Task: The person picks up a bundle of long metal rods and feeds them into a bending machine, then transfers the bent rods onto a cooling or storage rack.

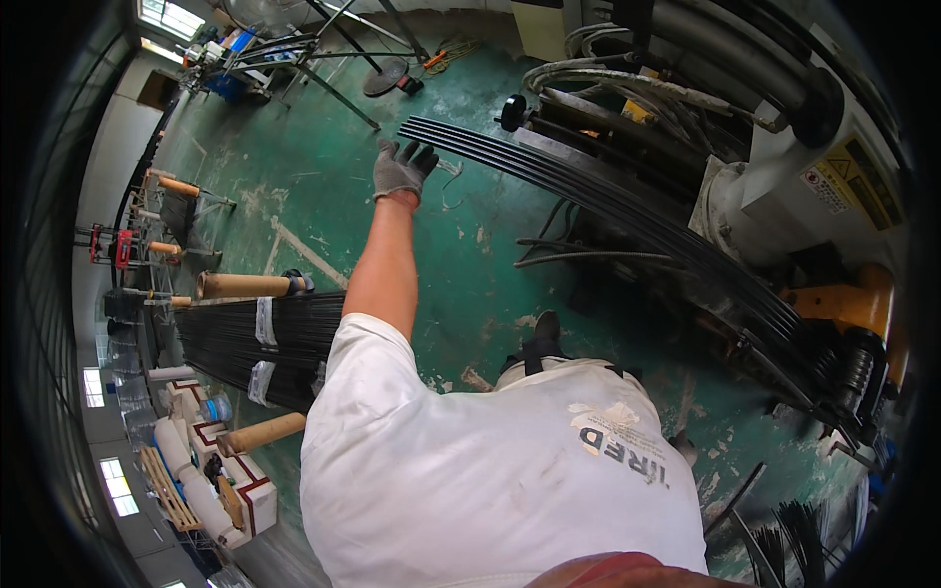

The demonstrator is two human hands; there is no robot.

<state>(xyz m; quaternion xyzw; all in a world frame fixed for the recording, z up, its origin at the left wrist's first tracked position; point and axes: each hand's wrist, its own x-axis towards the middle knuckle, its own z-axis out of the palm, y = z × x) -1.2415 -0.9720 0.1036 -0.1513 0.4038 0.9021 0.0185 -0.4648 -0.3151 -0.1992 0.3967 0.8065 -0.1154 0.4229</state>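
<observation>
My left hand (pixel 403 173), in a grey knit glove with dark fingertips, reaches out with its fingers apart. Nothing is in its grasp. Just past the fingers are the near-left ends of several long, thin black bars (pixel 529 163). They run side by side along the machine towards the lower right; whether a fingertip touches them I cannot tell. My right hand is out of view. A small dark grey shape (pixel 684 447) shows beside my white shirt, and I cannot tell whether it is a shoe or something else.
A machine (pixel 764 198) with hoses and a warning label fills the right. A bundle of black rods (pixel 220 331), wrapped with clear film, lies left, between cardboard tubes (pixel 246 285). A metal stand (pixel 338 95) is ahead. Loose black strips (pixel 798 536) sit lower right. The green floor (pixel 309 191) is worn.
</observation>
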